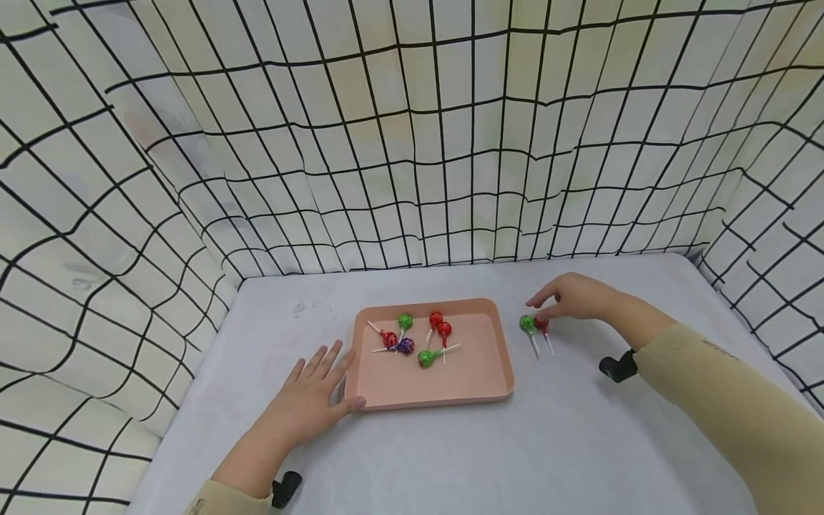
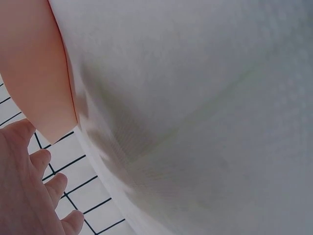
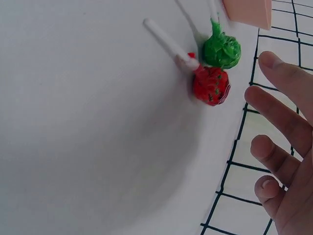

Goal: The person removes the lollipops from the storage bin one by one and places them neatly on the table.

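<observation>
Over at the right hand [image 1: 582,295], the head view half-hides a red lollipop [image 3: 211,85] behind the digits, but the right wrist view gives us the whole red head and its white stick, with a green lollipop [image 3: 222,50] snug beside it, and the fingers seen there are clear of both! Only the head view delivers the six lollipops [image 1: 426,358] inside the pink tray [image 1: 476,375], between the two hands; the left wrist view catches just the tray's side by the fingers. Now the poses: the left hand [image 1: 312,400] is spread wide, palm down, thumb at the tray's near corner, gripping nothing. The right reaches in beyond its tan sleeve [image 1: 721,400], fingers loosely bent and parted, holding nothing, right above that outside pair on the white table [image 1: 438,458].
</observation>
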`<state>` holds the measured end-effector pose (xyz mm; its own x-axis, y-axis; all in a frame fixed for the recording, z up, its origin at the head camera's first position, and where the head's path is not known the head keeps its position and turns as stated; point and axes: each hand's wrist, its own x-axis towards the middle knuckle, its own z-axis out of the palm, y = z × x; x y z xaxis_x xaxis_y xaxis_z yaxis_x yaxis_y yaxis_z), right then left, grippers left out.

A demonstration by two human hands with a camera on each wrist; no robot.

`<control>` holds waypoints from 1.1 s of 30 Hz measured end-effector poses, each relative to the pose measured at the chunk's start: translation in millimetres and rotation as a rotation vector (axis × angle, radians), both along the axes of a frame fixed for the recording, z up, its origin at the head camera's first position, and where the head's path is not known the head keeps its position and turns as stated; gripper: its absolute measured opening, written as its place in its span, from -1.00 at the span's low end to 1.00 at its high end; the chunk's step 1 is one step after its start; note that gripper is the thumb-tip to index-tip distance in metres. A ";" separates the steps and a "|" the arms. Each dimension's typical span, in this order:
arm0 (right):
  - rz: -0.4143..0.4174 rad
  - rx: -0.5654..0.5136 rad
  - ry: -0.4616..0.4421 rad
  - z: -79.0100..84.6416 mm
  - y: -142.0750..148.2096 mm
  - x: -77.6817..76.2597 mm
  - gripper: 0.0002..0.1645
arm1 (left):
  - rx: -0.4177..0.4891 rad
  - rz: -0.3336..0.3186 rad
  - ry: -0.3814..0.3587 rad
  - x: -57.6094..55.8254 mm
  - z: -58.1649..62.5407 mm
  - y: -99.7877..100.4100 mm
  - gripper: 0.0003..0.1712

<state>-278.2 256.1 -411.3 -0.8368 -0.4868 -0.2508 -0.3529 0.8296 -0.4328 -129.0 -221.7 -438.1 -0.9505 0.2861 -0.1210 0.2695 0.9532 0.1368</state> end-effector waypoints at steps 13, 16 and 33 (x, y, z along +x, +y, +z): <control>0.071 -0.003 0.004 15.3 -43.5 0.5 -0.62 | -0.005 0.005 -0.001 -0.2 0.5 -0.6 0.04; 0.091 0.008 0.005 18.7 -56.3 0.8 -0.62 | -0.004 0.006 0.000 -0.3 1.1 -0.1 0.04; 0.331 0.043 0.049 28.6 -145.2 5.8 -0.72 | -0.003 0.004 -0.008 -1.6 2.4 0.8 0.04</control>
<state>-272.5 110.9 -382.7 -0.6466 -0.7241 -0.2402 -0.6257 0.6835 -0.3759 -130.5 -220.9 -435.7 -0.9506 0.2820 -0.1299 0.2646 0.9547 0.1358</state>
